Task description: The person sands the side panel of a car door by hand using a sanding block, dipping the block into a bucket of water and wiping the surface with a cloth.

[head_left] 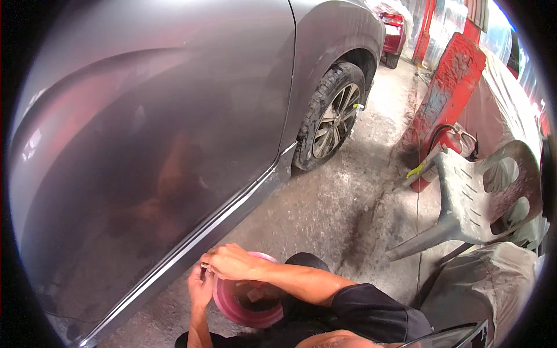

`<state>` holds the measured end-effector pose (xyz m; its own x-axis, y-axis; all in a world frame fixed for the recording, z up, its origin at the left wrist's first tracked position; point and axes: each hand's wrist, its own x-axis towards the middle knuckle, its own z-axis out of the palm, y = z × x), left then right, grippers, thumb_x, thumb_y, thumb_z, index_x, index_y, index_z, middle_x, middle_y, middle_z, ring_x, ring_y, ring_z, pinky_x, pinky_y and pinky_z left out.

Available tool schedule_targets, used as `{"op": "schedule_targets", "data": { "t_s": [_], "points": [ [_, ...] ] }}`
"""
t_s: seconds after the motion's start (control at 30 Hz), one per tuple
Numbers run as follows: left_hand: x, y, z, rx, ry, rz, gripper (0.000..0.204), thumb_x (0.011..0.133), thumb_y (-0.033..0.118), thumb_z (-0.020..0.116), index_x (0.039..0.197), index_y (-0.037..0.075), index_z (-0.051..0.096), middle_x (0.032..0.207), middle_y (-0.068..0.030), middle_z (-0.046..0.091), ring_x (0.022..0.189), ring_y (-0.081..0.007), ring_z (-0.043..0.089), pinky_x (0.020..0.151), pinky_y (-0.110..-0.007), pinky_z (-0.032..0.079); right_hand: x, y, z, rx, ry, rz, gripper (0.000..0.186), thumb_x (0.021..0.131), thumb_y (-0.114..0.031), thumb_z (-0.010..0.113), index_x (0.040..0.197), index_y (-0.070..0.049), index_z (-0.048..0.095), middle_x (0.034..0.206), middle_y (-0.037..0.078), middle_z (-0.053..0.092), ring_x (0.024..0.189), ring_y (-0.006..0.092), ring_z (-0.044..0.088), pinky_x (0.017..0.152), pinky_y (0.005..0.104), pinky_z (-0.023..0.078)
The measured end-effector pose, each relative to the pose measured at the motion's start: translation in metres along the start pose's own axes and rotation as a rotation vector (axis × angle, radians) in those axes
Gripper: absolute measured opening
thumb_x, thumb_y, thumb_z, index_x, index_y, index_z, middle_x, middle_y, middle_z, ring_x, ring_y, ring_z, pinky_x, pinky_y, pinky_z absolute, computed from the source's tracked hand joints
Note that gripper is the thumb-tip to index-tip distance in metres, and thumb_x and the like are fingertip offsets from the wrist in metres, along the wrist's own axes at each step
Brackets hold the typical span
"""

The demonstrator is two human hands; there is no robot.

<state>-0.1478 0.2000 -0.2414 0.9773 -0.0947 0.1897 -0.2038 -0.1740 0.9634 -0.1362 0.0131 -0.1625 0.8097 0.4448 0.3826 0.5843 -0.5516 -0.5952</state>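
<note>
My two hands meet beside the car's lower door edge, over the left rim of a pink basin (232, 307). My right hand (232, 261) is closed, its fingers bent and its fingertips against my left hand (201, 285). The left is closed too, fingers pointing up. A tiny dark and yellowish bit shows between the fingertips, too small to name. Dark liquid and a pale block-like piece show inside the basin, partly covered by my right forearm. Just past my hands is the grey car door (174, 145), with a bright strip (174, 258) along its bottom.
The car's front wheel (333, 116) stands ahead on the stained concrete floor (325, 214). To the right are a dirty plastic chair (464, 197), a red fire extinguisher (426, 177) and a worn red post (449, 81). A red vehicle (394, 32) is farther back.
</note>
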Motion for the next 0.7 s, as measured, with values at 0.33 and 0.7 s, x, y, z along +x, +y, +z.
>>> {"op": "schedule_targets", "data": {
  "t_s": [0.33, 0.7],
  "points": [
    [0.001, 0.019, -0.009, 0.285, -0.109, 0.099, 0.015, 0.093, 0.016, 0.063, 0.089, 0.001, 0.062, 0.072, -0.0119, 0.060, 0.067, -0.0167, 0.057, 0.063, -0.035, 0.047, 0.000, 0.020, 0.016, -0.057, -0.018, 0.058, 0.012, 0.085, -0.018, 0.060, 0.086, -0.006, 0.061, 0.081, 0.018, 0.065, 0.076, 0.0407, 0.065, 0.065, 0.0514, 0.051],
    [0.000, 0.047, -0.038, -0.405, -0.082, -0.186, 0.034, 0.091, 0.003, 0.067, 0.123, 0.004, 0.055, 0.108, -0.0041, 0.066, 0.095, -0.0098, 0.061, 0.087, -0.028, 0.050, 0.019, 0.016, 0.007, 0.658, 0.018, 0.447, 0.025, 0.101, -0.018, 0.055, 0.113, 0.001, 0.065, 0.100, 0.008, 0.071, 0.092, 0.0136, 0.061, 0.085, 0.0295, 0.048]
  ]
}}
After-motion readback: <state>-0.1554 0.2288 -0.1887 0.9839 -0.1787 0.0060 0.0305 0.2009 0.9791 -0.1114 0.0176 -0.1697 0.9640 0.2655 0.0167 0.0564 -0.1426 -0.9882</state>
